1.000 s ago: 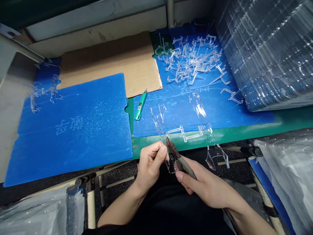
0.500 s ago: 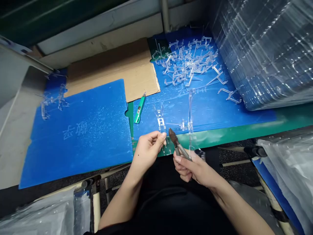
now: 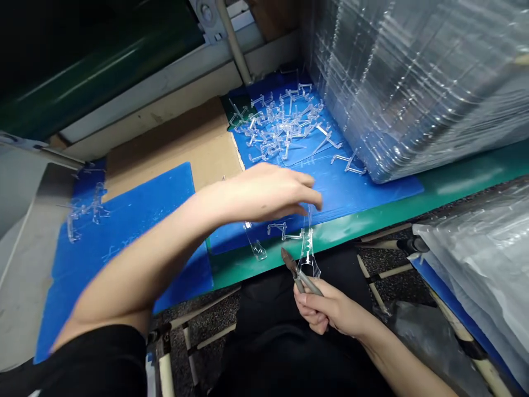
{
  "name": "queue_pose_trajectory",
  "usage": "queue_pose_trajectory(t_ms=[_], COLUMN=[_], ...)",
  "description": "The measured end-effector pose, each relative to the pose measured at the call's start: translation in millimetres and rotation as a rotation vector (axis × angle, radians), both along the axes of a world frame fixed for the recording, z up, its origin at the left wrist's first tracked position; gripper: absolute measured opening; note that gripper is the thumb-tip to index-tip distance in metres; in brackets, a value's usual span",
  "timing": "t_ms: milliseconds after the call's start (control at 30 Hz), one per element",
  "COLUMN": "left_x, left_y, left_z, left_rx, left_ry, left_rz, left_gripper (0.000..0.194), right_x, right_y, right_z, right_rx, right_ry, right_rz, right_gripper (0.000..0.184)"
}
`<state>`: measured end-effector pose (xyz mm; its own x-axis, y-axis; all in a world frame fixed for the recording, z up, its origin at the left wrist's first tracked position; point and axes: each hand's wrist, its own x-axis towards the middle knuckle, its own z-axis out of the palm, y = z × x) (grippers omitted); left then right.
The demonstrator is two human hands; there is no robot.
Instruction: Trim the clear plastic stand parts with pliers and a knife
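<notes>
My left hand [image 3: 268, 193] reaches across the table's front, its fingers bent down around the upper end of a long clear plastic part [image 3: 308, 248]. The fingertips partly hide that end. The part's wider, holed lower end hangs past the table edge, beside the pliers. Below it, my right hand [image 3: 322, 309] is closed on grey-handled pliers [image 3: 295, 269] with dark jaws pointing up and left. Another clear plastic part [image 3: 257, 248] lies at the table edge under my left wrist. Between the two long parts sits a small clear bracket-like piece [image 3: 285, 230].
Many small clear pieces [image 3: 285, 124] lie heaped at the back, near a tall stack of clear plastic trays [image 3: 397, 99]. Cardboard [image 3: 177, 143] and a blue sheet [image 3: 124, 237] cover the left side. More clear pieces [image 3: 85, 209] lie far left. Plastic bags [image 3: 483, 248] are at right.
My left hand has let go of one clear plastic part and moved right to the other. My right hand still holds the pliers. The view has shifted, and my left arm now hides the green utility knife.
</notes>
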<state>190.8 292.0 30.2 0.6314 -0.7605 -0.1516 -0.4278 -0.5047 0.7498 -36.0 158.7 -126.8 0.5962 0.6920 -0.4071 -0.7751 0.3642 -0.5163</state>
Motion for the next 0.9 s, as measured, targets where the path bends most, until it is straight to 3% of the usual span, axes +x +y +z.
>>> queue_pose_trajectory(t_ms=[133, 200, 267, 333, 433, 533, 600, 733, 800, 900], left_x=[15, 14, 16, 22, 29, 14, -9, -62, -82, -102], left_y=[-66, -80, -82, -74, -41, 6, 36, 75, 84, 93], left_z=[-16.6, -26.3, -24.9, -11.2, 16.8, 24.4, 10.6, -39.8, -60.1, -75.6], left_rx=[0.239, 0.370, 0.402, 0.327, 0.120, -0.006, -0.089, -0.331, -0.418, -0.497], left_ry=[0.163, 0.163, 0.149, 0.124, 0.094, 0.080, 0.114, 0.296, 0.363, 0.404], left_rz=[-0.389, -0.512, -0.545, -0.474, -0.206, 0.031, 0.157, 0.372, 0.435, 0.488], left_gripper=[0.023, 0.032, 0.038, 0.037, 0.030, 0.030, 0.035, 0.043, 0.041, 0.040], right_x=[0, 0, -1, -3, -7, -5, 0, 18, 24, 29], right_y=[-2, -2, -2, -3, -7, -14, -17, -13, -6, 4], right_z=[0.5, 0.5, 0.7, 2.7, 11.5, 27.5, 39.8, 59.9, 64.8, 66.6], right_rx=[-0.001, -0.003, -0.008, -0.027, -0.095, -0.278, -0.449, -0.694, -0.728, -0.716], right_ry=[-0.015, -0.025, -0.038, -0.060, -0.111, -0.250, -0.364, -0.518, -0.548, -0.539], right_rz=[-0.015, -0.020, -0.016, -0.013, -0.053, -0.143, -0.144, 0.019, 0.088, 0.137], right_gripper=[0.044, 0.042, 0.039, 0.037, 0.037, 0.037, 0.036, 0.027, 0.025, 0.028])
